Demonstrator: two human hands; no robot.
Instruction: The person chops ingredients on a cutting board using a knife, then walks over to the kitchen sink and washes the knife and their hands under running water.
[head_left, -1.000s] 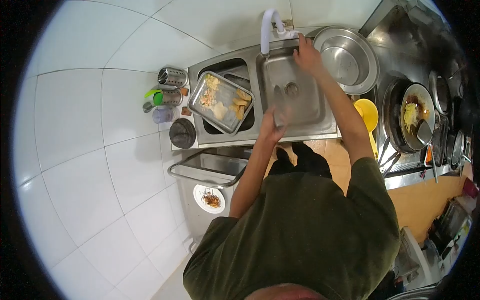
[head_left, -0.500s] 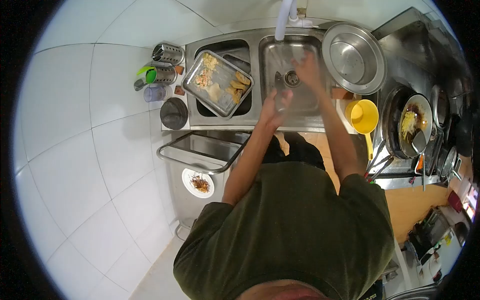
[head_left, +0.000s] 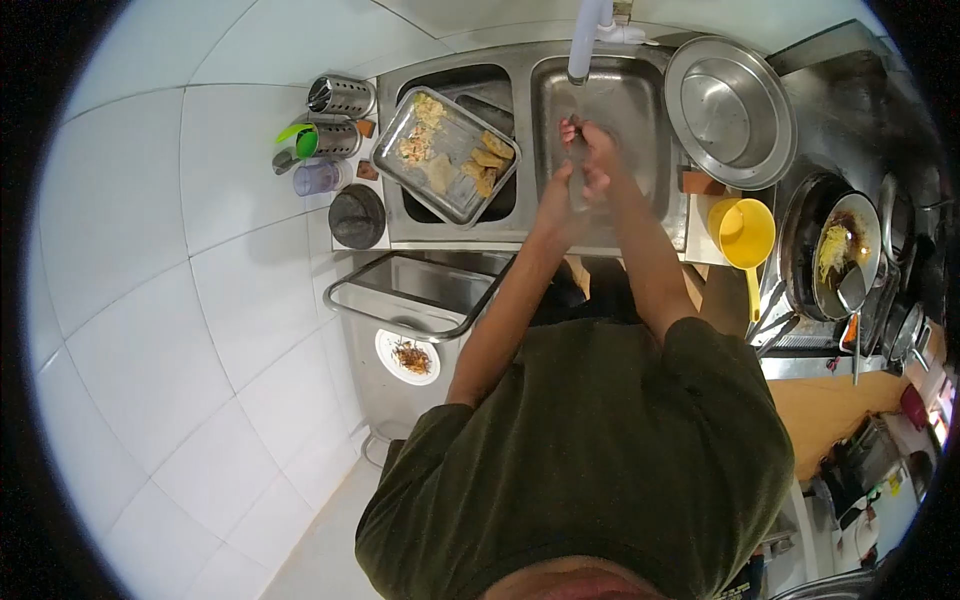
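Both hands are over the right sink basin [head_left: 650, 150], below the white faucet [head_left: 583, 45]. My left hand [head_left: 556, 205] is closed around something dark and narrow, seen as a knife-like shape in the earlier views and now mostly hidden. Close beside it, my right hand [head_left: 598, 155] has its fingers curled at the far end of that object, blurred by motion. On the left basin rests a steel tray [head_left: 458, 205] with pieces of yellow food and a crumbled mix.
A steel bowl [head_left: 725, 120] stands right of the sink, near a yellow dipper [head_left: 745, 235]. Farther right, a pan [head_left: 850, 230] holds yellow shreds and a ladle. Perforated holders [head_left: 345, 97] and a dark round stone [head_left: 357, 217] line the left edge; a white plate [head_left: 425, 368] sits lower.
My right hand has left the faucet handle and come down beside my left hand. My left hand stays over the basin's near side. The camera view has shifted.
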